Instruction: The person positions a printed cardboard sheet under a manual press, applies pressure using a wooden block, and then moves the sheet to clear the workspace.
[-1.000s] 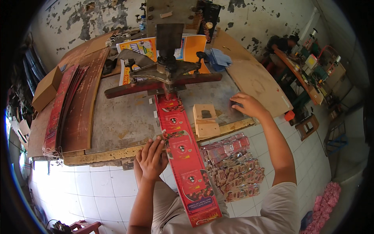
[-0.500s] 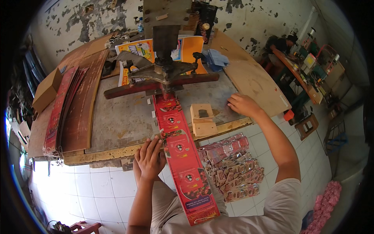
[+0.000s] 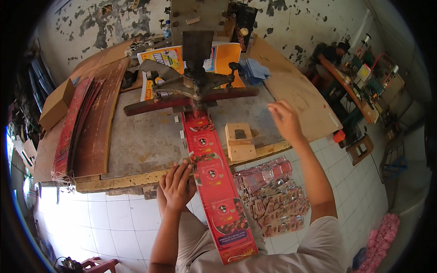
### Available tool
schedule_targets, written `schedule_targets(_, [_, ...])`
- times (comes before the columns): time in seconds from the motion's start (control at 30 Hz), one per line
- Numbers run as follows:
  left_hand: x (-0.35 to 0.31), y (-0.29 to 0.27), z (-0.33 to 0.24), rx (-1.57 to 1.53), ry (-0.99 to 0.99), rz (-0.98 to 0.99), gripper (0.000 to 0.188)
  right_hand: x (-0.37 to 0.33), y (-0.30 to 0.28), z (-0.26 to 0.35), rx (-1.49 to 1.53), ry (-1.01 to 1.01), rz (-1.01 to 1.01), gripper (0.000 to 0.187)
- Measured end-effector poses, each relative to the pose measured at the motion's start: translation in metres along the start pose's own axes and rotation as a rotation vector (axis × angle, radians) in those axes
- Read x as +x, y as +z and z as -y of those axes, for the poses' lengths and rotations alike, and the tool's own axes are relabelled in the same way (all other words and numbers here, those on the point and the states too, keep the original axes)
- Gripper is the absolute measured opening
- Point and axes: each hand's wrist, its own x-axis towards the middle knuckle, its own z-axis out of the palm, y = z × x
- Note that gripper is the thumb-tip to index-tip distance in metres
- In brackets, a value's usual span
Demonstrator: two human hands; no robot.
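A long red printed sheet (image 3: 210, 175) runs from beneath the metal press head (image 3: 199, 109) over the table's front edge and down onto my lap. My left hand (image 3: 177, 184) lies by the sheet's left edge at the table front, fingers stretched out, fingertips close against the sheet. Whether they press on it I cannot tell. Over the right part of the table, my right hand (image 3: 286, 120) is lifted with loosely bent fingers, and nothing shows in it. Between that hand and the sheet sits a small wooden block (image 3: 240, 142) with a dark patch.
Red strips (image 3: 73, 127) lie stacked on a brown board at left, beside a cardboard box (image 3: 57, 103). Plastic-looking printed packs (image 3: 277, 200) are spread on the floor to the right. Blue cloth (image 3: 256, 70) lies behind. Another person (image 3: 334, 53) sits at a far bench.
My right hand has risen from the tabletop and its fingers have loosened, with the elbow drawn slightly inward. My left hand and the red sheet hold nearly the same place.
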Motion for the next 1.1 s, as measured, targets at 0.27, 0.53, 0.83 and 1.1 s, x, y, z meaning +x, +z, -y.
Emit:
schedule_targets(0.27, [0.002,0.004,-0.003,-0.025,0.012,-0.001,0.049,-0.014,0.041,0.027,0.271,-0.093,0.288,0.025])
schedule_targets(0.53, [0.000,0.005,-0.001,-0.043,0.005,-0.014,0.047,-0.016,0.032,0.032,0.338,-0.076,0.382,0.039])
schedule_targets(0.83, [-0.002,0.005,-0.001,-0.060,0.009,0.003,0.053,-0.018,0.029,0.027,0.152,-0.287,0.341,0.049])
schedule_targets(1.1, [-0.004,0.007,0.001,-0.047,0.014,0.006,0.053,-0.021,0.024,0.031,0.416,0.005,0.440,0.052])
